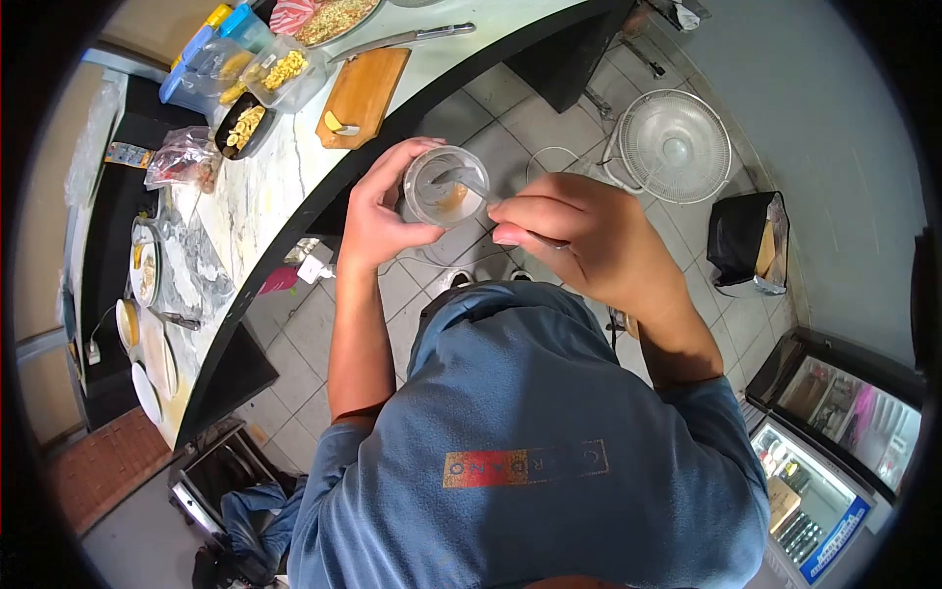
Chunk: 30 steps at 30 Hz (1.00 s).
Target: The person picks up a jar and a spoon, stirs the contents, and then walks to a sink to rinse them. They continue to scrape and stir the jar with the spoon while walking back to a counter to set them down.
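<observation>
My left hand [371,216] is wrapped round a clear plastic cup [418,203], held up in front of my chest with its mouth facing me. White and light brown stuff lies inside, low in the cup. Between thumb and fingers, my right hand [579,231] grips a metal spoon [475,187]. The spoon's bowl end dips into the cup, and the handle end shows below my fingers.
On the curved counter [250,231] lie a wooden cutting board [375,83], a long knife [402,39], a tub [310,77] with yellow pieces and a black dish [232,116]. A fan [675,145] stands on the tiled floor, near a black bag [736,240].
</observation>
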{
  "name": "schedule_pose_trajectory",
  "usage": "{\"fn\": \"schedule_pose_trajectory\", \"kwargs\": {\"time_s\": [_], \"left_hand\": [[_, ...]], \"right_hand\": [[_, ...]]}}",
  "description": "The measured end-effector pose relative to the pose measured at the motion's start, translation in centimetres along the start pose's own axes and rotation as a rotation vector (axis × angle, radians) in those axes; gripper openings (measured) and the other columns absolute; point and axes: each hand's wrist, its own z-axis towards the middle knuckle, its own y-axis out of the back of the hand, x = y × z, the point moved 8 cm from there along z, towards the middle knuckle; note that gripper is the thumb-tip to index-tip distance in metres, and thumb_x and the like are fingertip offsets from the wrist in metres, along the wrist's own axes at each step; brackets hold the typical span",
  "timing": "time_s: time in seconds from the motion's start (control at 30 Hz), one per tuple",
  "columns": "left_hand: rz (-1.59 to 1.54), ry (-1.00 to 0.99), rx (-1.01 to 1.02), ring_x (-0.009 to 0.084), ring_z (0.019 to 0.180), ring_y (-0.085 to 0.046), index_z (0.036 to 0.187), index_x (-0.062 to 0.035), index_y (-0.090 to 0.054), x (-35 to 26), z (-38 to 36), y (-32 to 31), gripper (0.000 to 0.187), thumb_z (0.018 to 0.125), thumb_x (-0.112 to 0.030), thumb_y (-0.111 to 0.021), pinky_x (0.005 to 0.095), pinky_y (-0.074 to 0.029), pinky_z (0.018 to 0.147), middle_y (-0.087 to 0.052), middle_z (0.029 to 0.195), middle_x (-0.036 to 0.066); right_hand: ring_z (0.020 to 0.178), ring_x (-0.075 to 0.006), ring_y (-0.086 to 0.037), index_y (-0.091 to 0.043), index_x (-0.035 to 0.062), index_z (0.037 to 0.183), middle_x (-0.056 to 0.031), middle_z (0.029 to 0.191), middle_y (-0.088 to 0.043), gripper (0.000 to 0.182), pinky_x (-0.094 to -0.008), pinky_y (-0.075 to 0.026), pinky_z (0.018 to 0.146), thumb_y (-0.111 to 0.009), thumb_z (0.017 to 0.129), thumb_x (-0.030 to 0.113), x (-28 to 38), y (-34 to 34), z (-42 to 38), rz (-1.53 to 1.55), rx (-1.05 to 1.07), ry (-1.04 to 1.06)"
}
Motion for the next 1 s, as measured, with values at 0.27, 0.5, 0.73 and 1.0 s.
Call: {"fn": "schedule_pose_trajectory", "kwargs": {"time_s": [0.27, 0.5, 0.73, 1.0], "left_hand": [[0.01, 0.015, 0.012, 0.0238, 0.121, -0.055, 0.126, 0.0027, -0.057, 0.1, 0.3, 0.1, 0.078, 0.052, 0.004, -0.077, 0.0359, -0.041, 0.106, -0.058, 0.128, 0.013], [-0.003, -0.02, 0.007, 0.0242, 0.121, -0.056, 0.127, 0.0021, -0.057, 0.0, 0.6, 0.0, 0.078, 0.051, 0.004, -0.077, 0.0355, -0.04, 0.107, -0.058, 0.128, 0.014], [-0.021, -0.023, 0.026, 0.0233, 0.121, -0.055, 0.126, 0.0021, -0.057, 0.0, 1.0, -0.4, 0.077, 0.052, 0.003, -0.077, 0.0351, -0.04, 0.107, -0.058, 0.128, 0.014], [-0.011, -0.052, 0.047, 0.0243, 0.121, -0.056, 0.125, 0.0007, -0.058, -0.1, 1.4, -1.1, 0.076, 0.052, 0.003, -0.077, 0.0354, -0.041, 0.106, -0.059, 0.127, 0.014]], "right_hand": [[0.071, -0.0204, -0.067, -0.072, 0.0043, 0.1, -0.0088, 0.089, -0.068, 0.019, -0.0297, -0.054, 0.061, -0.074, 0.082, 0.006, -0.5, 0.2, 0.3, 0.077, 0.077, 0.014], [0.071, -0.0214, -0.069, -0.071, 0.0016, 0.1, -0.01, 0.085, -0.068, 0.014, -0.0295, -0.055, 0.061, -0.069, 0.086, 0.005, -0.5, 0.7, 0.5, 0.084, 0.084, 0.018], [0.072, -0.0222, -0.069, -0.07, 0.0018, 0.097, -0.0102, 0.083, -0.068, 0.011, -0.0301, -0.055, 0.062, -0.069, 0.086, 0.006, -0.3, 1.0, 0.8, 0.083, 0.047, 0.03], [0.074, -0.0222, -0.07, -0.071, 0.0018, 0.096, -0.01, 0.086, -0.068, 0.012, -0.0301, -0.056, 0.063, -0.069, 0.085, 0.004, -0.5, 1.1, 0.4, 0.101, 0.071, 0.031]]}}
